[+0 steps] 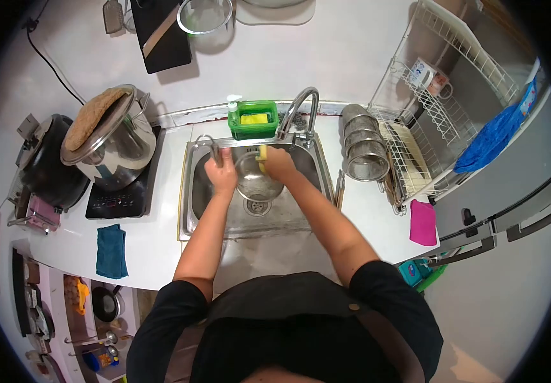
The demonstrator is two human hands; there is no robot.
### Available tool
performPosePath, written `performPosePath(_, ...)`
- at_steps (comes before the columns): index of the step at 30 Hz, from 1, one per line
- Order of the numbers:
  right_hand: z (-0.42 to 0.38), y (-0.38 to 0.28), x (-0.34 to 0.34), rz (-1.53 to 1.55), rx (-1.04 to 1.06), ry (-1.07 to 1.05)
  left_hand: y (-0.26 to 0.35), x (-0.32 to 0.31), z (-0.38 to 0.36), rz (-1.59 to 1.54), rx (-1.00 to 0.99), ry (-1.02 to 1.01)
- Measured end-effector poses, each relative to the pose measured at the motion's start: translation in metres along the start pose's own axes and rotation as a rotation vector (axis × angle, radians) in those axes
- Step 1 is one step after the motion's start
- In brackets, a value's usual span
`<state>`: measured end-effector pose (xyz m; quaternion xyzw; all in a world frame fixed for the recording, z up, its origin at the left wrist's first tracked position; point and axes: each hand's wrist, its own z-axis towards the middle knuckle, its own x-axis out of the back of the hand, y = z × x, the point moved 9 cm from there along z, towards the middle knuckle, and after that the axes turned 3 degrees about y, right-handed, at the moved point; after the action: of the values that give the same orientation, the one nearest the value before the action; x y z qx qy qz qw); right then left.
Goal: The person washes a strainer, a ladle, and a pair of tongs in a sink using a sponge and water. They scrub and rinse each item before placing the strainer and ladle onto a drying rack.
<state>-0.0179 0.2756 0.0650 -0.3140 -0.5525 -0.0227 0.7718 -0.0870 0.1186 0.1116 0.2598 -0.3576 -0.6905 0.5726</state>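
Observation:
Over the left side of the steel sink [288, 225], my left hand [222, 173] is closed round a metal utensil [209, 143] with a thin curved loop at its far end; its exact kind does not show. My right hand [279, 165] grips a yellow sponge [262, 153] and hangs over the bowl's right rim. Between and below both hands, a round stainless steel bowl [257, 189] rests in the basin, near the drain [258, 207]. The curved faucet [313, 105] rises behind my right hand.
Behind the sink stands a green caddy [253, 131] with a sponge and a soap bottle [232, 108]. A lidded steel pot [119, 147] sits on an induction cooker [119, 201] at left. At right are several metal cups [368, 167] and a wire dish rack [409, 156].

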Motion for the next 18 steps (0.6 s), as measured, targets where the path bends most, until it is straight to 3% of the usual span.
performPosePath(2, -0.012, 0.014, -0.007, 0.023, -0.065, 0.105, 0.017, 0.017, -0.005, -0.005, -0.124, 0.215)
performPosePath(4, -0.029, 0.033, -0.025, 0.142, -0.196, 0.114, 0.018, 0.015, -0.008, 0.058, -0.200, 0.242)
performPosePath(5, -0.040, 0.008, -0.035, 0.088, 0.160, -0.004, 0.017, 0.021, -0.008, 0.086, -0.264, 0.349)
performPosePath(6, -0.048, 0.006, -0.034, 0.086, 0.156, -0.004, 0.017, 0.028, -0.012, 0.115, -0.325, 0.459)
performPosePath(7, -0.053, 0.015, -0.037, 0.240, -0.026, -0.107, 0.040, 0.031, -0.013, 0.089, -0.446, 0.473)
performPosePath(8, -0.060, 0.022, -0.040, 0.390, -0.208, -0.213, 0.034, 0.033, -0.011, 0.090, -0.442, 0.479)
performPosePath(9, -0.062, 0.015, -0.029, 0.387, -0.207, -0.219, 0.006, 0.034, -0.002, -0.002, -0.287, 0.405)
performPosePath(11, -0.053, 0.006, 0.020, 0.319, -0.161, 0.100, -0.017, 0.029, 0.005, -0.191, -0.061, 0.255)
performPosePath(12, -0.046, 0.007, 0.019, 0.324, -0.163, 0.100, -0.016, 0.028, 0.004, -0.188, -0.062, 0.250)
performPosePath(14, -0.033, -0.021, 0.003, 0.537, 0.113, -0.071, -0.011, 0.021, 0.003, -0.308, -0.100, 0.209)
performPosePath(15, -0.038, -0.039, 0.017, 0.160, 0.214, 0.116, -0.005, 0.019, 0.001, -0.310, -0.100, 0.200)
performPosePath(16, -0.033, -0.047, 0.005, 0.160, 0.206, 0.121, 0.002, 0.018, -0.001, -0.347, -0.084, 0.191)
performPosePath(18, -0.021, -0.042, -0.011, 0.682, -0.002, 0.185, 0.012, 0.010, -0.007, -0.392, -0.068, 0.184)
